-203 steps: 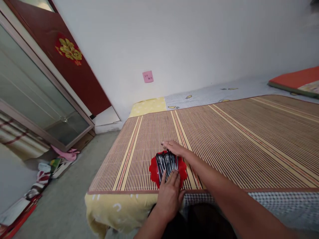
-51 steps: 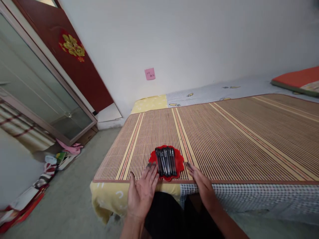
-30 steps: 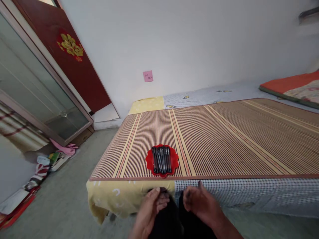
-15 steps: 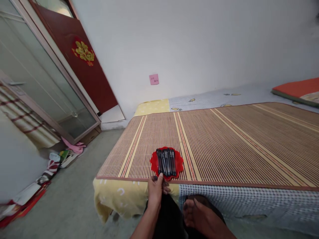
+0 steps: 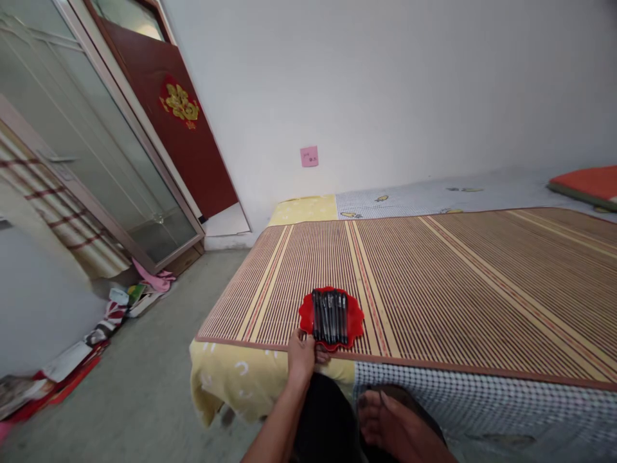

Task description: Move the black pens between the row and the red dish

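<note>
Bamboo mat, red tray of pens just beyond left hand

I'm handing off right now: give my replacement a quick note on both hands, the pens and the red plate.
Left hand: at the near rim of the red plate, fingers touching or gripping its edge; which one cannot be told.
Right hand: low by the lap, off the bed, holding nothing visible.
Pens: dark, lying side by side on the plate, which sits on the bamboo mat close to the mat's near edge.
Done: pens lined up on the plate.
Left: nothing visibly out of place.
</note>
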### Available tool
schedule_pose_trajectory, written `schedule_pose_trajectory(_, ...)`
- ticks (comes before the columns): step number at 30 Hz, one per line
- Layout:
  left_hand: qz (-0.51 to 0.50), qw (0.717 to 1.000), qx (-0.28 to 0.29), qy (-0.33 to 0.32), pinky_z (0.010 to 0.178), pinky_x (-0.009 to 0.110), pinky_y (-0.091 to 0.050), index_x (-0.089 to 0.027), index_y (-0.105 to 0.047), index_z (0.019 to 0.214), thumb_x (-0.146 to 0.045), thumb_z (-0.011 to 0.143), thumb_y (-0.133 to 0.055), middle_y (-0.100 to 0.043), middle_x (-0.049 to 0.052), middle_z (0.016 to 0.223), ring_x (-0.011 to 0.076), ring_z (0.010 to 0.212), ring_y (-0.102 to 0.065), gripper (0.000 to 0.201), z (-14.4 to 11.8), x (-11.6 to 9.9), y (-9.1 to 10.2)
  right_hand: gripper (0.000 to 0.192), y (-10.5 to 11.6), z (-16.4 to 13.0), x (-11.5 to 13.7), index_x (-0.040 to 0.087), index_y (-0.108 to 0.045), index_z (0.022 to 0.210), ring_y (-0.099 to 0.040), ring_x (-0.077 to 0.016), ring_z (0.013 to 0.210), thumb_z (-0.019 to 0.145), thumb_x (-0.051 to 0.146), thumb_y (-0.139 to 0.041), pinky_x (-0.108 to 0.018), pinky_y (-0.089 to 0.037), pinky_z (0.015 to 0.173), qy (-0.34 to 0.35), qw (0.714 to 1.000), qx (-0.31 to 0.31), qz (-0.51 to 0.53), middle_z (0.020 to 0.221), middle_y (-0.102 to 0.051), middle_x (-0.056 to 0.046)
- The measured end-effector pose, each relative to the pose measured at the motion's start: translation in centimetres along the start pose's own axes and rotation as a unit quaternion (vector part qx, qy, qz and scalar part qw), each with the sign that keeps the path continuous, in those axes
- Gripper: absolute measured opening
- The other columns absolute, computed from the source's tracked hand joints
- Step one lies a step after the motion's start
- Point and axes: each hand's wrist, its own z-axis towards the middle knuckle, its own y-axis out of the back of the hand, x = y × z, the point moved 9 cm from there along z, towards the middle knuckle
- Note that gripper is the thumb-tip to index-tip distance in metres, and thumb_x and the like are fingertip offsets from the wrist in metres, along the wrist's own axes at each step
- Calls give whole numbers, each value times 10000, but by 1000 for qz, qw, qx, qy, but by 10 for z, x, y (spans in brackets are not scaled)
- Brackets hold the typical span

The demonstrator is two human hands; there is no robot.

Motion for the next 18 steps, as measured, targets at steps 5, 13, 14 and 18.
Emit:
schedule_pose_trajectory(5, -13, 1000, -7, -25, 380, 247, -470, -203, -453, 940, -234, 762, -615, -616, -32, 499, 201, 374, -620, 243, 5, -10, 12, 359, -3, 0, 0, 157, -723, 1083, -686, -200, 893, 901, 460, -659, -334, -441, 826, -4, 1000, 4, -1, 1017, -744, -104)
schedule_pose_trajectory(13, -18, 994, -83, -72, 432, 278, -526, -198, -472, 984, -240, 750, -648, -654, -16, 585, 204, 429, -651, 295, 31, -47, 77, 369, 0, 1, 0, 154, -714, 1080, -689, -210, 903, 895, 469, -662, -337, -457, 815, -3, 1000, -4, -5, 1006, -742, -101)
schedule_pose_trajectory(14, -17, 993, -93, -76, 435, 274, -527, -197, -477, 982, -222, 759, -642, -660, -11, 589, 204, 438, -655, 278, 36, -52, 85, 370, 0, 2, 0, 153, -712, 1081, -688, -213, 908, 896, 469, -660, -339, -458, 816, -2, 1000, -4, -6, 1010, -742, -103)
schedule_pose_trajectory(18, -13, 988, -127, -83, 462, 269, -544, -191, -492, 948, -120, 774, -590, -675, 7, 602, 201, 469, -673, 211, 59, -70, 108, 357, 0, 3, 0, 160, -715, 1063, -691, -214, 909, 883, 467, -678, -336, -460, 816, -3, 1000, -7, -5, 1012, -742, -105)
